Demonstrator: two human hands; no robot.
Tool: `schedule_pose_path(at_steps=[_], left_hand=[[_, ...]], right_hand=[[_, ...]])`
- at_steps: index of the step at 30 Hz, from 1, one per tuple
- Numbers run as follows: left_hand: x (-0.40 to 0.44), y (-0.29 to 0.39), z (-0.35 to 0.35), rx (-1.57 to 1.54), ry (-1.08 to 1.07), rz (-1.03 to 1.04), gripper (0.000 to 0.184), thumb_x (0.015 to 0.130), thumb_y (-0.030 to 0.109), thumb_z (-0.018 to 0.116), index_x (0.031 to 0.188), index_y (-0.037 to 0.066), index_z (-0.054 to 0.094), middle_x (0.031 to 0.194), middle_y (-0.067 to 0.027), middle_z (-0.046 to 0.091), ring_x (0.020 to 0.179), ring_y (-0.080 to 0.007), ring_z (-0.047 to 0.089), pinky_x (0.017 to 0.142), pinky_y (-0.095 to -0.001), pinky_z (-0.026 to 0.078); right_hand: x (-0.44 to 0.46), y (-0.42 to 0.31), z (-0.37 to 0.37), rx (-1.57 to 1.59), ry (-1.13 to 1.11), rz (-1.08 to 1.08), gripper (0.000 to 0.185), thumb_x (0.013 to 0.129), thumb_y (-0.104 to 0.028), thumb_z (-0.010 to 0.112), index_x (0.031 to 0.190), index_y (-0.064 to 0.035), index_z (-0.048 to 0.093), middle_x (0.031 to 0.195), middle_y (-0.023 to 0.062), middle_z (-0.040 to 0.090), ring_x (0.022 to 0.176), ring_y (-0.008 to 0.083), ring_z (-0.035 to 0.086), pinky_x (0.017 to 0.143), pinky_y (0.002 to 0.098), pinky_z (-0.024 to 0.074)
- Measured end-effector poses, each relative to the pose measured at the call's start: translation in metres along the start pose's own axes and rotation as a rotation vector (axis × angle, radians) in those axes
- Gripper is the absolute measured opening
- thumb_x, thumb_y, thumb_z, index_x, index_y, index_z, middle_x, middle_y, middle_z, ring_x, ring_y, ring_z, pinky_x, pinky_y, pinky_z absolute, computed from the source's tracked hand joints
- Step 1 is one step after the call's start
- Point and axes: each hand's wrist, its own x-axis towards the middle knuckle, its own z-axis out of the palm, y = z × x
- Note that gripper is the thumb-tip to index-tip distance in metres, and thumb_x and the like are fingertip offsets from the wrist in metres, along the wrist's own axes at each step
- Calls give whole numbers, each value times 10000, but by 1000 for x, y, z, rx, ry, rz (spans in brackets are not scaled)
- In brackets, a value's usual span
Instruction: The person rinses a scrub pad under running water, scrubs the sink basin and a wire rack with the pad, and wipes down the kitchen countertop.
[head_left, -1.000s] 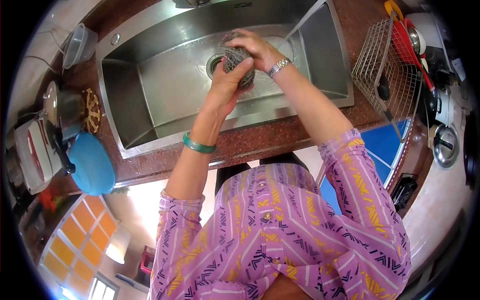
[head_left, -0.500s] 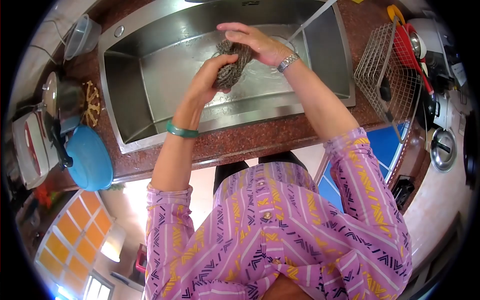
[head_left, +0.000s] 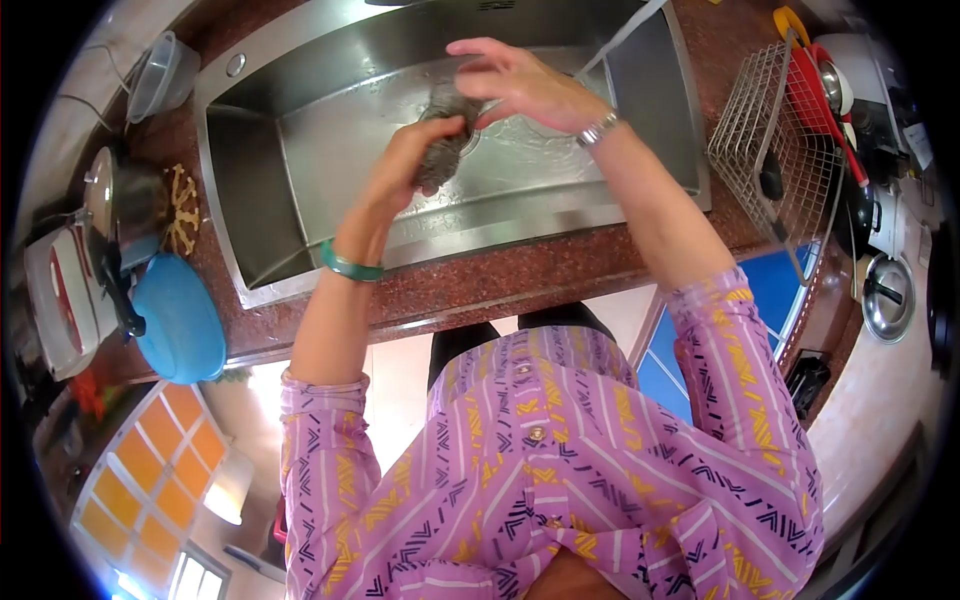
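A dark grey-brown scrubber (head_left: 440,155), blurred by motion, is above the steel sink (head_left: 340,180). My left hand (head_left: 405,160) grips its near end, thumb across the top, with a green bangle on the wrist. My right hand (head_left: 530,90), wearing a metal watch, is spread open just right of the scrubber's upper end. Its fingers point left and are not wrapped round anything; whether a fingertip touches the scrubber I cannot tell. Thin water marks show on the sink bottom.
A wire basket (head_left: 770,150) stands on the right of the brown counter (head_left: 480,285), with a steel lid (head_left: 887,298) beyond. On the left are a blue bowl (head_left: 178,320), a wooden trivet (head_left: 182,210) and a clear plastic container (head_left: 163,78).
Both hands were round the scrubber; my right hand has let go, opened and moved right. My left hand has moved left with the scrubber.
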Motion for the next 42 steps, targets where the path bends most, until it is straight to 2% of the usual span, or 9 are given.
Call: schedule_pose_path(at_steps=[8, 12, 19, 25, 27, 32, 35, 37, 42], left_hand=[[-27, 15, -1, -440, -410, -145, 470, 797, 398, 580, 1013, -18, 556, 634, -63, 516, 463, -151, 446, 342, -255, 310], [-32, 21, 0, -176, -340, -152, 435, 767, 374, 638, 978, -3, 583, 723, -73, 609, 523, -148, 545, 383, -286, 379], [-14, -3, 19, 848, 255, 343, 434, 753, 378, 657, 1019, 40, 596, 764, -78, 628, 562, -137, 567, 457, -278, 383], [-28, 11, -1, -239, 38, -108, 320, 823, 340, 585, 931, 40, 552, 631, -57, 538, 492, -146, 503, 359, -274, 319], [-29, 7, -3, -515, -137, -166, 353, 822, 373, 575, 957, 48, 559, 694, -69, 561, 508, -147, 527, 362, -261, 331], [-36, 20, -12, -347, -448, -163, 323, 823, 348, 583, 904, 37, 556, 673, -67, 554, 494, -155, 507, 367, -260, 332], [-32, 17, -6, 110, -296, -111, 423, 743, 339, 670, 959, -9, 561, 658, -76, 560, 523, -181, 527, 432, -299, 409], [-21, 2, 7, 689, 145, 466, 416, 672, 270, 723, 952, 4, 566, 726, -103, 613, 599, -237, 586, 567, -352, 478], [-10, -5, 23, 1089, 371, 400, 401, 664, 202, 697, 1005, 42, 559, 760, -153, 622, 698, -272, 616, 676, -369, 481]], right_hand=[[-8, -2, 25, -794, 116, -756, 663, 563, 20, 699, 1170, -160, 504, 1254, 87, 486, 1090, 343, 498, 867, 391, 466], [-3, -6, 17, -912, -85, -578, 329, 633, -102, 676, 936, -129, 552, 864, 70, 644, 783, 312, 608, 609, 429, 462], [8, -5, 16, -1030, -388, 3, 225, 705, -73, 588, 931, -72, 588, 789, 182, 609, 768, 351, 584, 623, 426, 447], [-14, -1, 33, -1018, 279, -724, 717, 629, -81, 715, 1284, -234, 466, 1092, 82, 595, 1014, 274, 571, 723, 425, 475], [-18, -3, 37, -1073, 110, -751, 1010, 523, -79, 800, 1394, -232, 313, 1236, 62, 497, 1109, 294, 498, 841, 443, 422], [-10, -8, 30, -866, -161, -568, 641, 609, -97, 740, 1200, -145, 498, 1001, 88, 609, 860, 302, 606, 642, 394, 476], [-6, -11, 28, -986, -191, -552, 383, 642, -57, 677, 1005, -89, 559, 784, 124, 624, 695, 329, 607, 544, 390, 462], [-1, 0, 28, -932, -141, -412, 195, 629, -40, 630, 815, -15, 576, 636, 164, 597, 643, 340, 611, 516, 421, 453], [16, 31, 24, -617, -343, 21, 130, 630, -50, 635, 739, -8, 579, 633, 159, 611, 604, 331, 599, 520, 394, 442]])
